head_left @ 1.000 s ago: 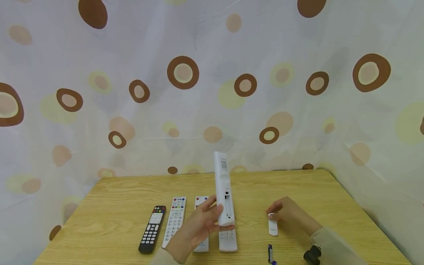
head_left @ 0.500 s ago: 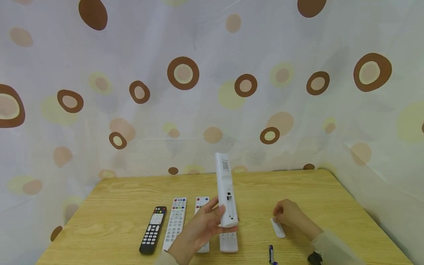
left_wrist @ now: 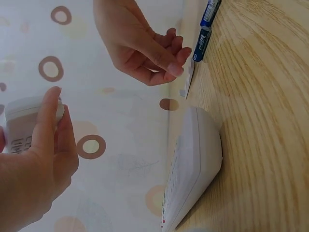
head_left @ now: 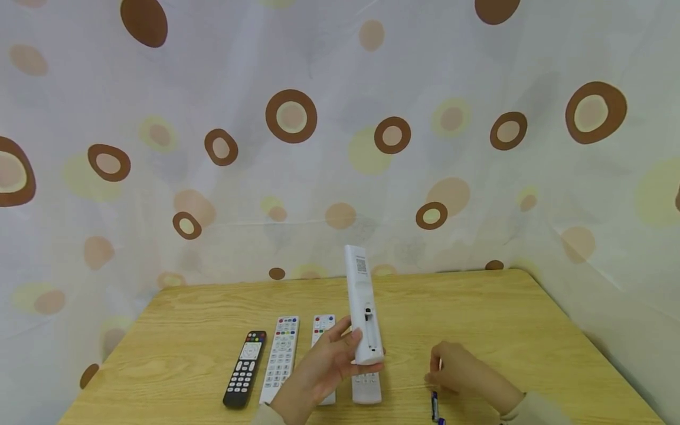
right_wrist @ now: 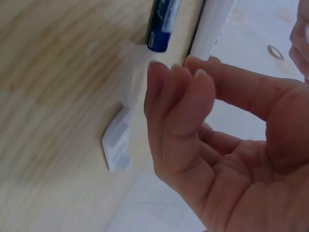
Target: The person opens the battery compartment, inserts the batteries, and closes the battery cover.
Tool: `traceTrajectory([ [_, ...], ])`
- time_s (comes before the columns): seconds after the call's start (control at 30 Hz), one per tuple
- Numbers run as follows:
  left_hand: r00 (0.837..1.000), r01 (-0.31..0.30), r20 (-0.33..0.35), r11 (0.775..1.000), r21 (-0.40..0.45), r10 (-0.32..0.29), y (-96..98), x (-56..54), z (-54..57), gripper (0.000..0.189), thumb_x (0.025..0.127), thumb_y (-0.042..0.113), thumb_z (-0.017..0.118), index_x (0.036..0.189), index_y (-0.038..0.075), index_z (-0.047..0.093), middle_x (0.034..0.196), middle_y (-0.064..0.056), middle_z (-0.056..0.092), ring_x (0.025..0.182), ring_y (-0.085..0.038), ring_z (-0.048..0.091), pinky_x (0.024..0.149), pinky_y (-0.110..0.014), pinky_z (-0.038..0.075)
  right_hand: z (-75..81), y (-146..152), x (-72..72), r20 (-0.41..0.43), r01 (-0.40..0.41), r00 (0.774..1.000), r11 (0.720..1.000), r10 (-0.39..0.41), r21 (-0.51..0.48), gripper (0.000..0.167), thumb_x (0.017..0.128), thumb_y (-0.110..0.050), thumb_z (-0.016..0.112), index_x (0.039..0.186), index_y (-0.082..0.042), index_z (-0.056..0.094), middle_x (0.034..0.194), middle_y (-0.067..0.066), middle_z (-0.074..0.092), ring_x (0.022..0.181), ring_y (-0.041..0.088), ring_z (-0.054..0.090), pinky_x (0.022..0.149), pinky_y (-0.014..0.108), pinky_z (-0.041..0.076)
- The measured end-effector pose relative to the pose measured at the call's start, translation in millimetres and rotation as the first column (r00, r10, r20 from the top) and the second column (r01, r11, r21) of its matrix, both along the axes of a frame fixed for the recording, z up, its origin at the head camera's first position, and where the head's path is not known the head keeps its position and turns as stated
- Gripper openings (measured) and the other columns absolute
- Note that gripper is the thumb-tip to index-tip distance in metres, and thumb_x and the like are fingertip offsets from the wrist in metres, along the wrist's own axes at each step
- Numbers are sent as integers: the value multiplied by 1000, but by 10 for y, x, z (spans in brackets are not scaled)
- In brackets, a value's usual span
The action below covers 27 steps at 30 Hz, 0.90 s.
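My left hand (head_left: 326,363) holds a white remote control (head_left: 363,307) raised above the table. Its back faces me, showing a bare battery slot. My right hand (head_left: 459,375) hovers low by two blue batteries (head_left: 434,406) near the front, the second only partly in view. In the right wrist view the fingers of the right hand are bent with nothing between them, their tips just short of a battery (right_wrist: 164,24). A small white battery cover (right_wrist: 117,140) lies on the table beside them; the right hand hides it in the head view.
On the wooden table (head_left: 478,307) a black remote (head_left: 245,369) and two white remotes (head_left: 280,360) lie left of centre, partly behind the left arm. One more white remote (head_left: 366,389) lies under the raised one. A patterned curtain (head_left: 340,177) hangs behind the table.
The right hand has let go of the battery cover, laid it on the table and moved toward the batteries at the front. The left hand with the remote has barely moved.
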<state>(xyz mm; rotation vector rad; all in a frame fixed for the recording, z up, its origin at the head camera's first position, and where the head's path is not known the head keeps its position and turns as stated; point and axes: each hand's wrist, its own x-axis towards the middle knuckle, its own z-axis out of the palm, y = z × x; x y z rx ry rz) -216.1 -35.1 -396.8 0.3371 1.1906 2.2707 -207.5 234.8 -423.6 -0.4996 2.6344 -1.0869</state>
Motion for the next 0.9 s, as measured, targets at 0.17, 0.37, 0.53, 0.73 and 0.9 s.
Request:
traceTrajectory([
  [0.17, 1000, 9, 0, 1000, 9, -9, 9, 5, 5, 59, 98, 16, 55, 150, 7, 29, 129, -17, 48, 110, -41, 57, 95, -56, 45, -73, -41, 39, -8, -8, 1000, 1000, 7, -28, 24, 79, -4, 75, 69, -6, 53, 65, 1, 50, 43, 5, 42, 40, 14, 33],
  [0.37, 1000, 27, 13, 999, 24, -27, 0, 19, 5, 59, 99, 17, 55, 151, 8, 28, 134, -19, 46, 116, -45, 53, 96, -55, 45, -129, -74, 70, -49, -2, 999, 1000, 2, -2, 27, 77, -3, 77, 67, -6, 52, 74, 5, 47, 45, 4, 44, 41, 13, 34],
  [0.53, 998, 58, 20, 997, 55, -59, -16, 20, 9, 58, 100, 18, 51, 152, 9, 26, 132, -17, 49, 118, -42, 53, 97, -54, 45, -129, -80, 72, -41, 36, 999, 999, -36, 15, 26, 77, 0, 75, 64, -5, 53, 75, 6, 46, 50, 8, 46, 44, 15, 36],
  [0.73, 989, 151, -18, 976, 155, -150, -52, 16, -4, 49, 104, 17, 41, 150, 9, 27, 123, -13, 56, 116, -35, 56, 99, -51, 44, -102, -57, 51, -32, 28, 999, 1000, -28, 3, 17, 83, 2, 67, 69, -2, 59, 72, 3, 51, 53, 7, 48, 47, 16, 40],
  [0.9, 978, 206, -28, 950, 233, -205, -78, 34, -10, 48, 103, 20, 42, 149, 12, 30, 126, -13, 55, 118, -34, 55, 99, -48, 45, -67, -29, 16, -11, -3, 1000, 998, 2, -66, 14, 93, -3, 59, 81, 1, 65, 73, 2, 54, 59, 6, 47, 50, 17, 42],
])
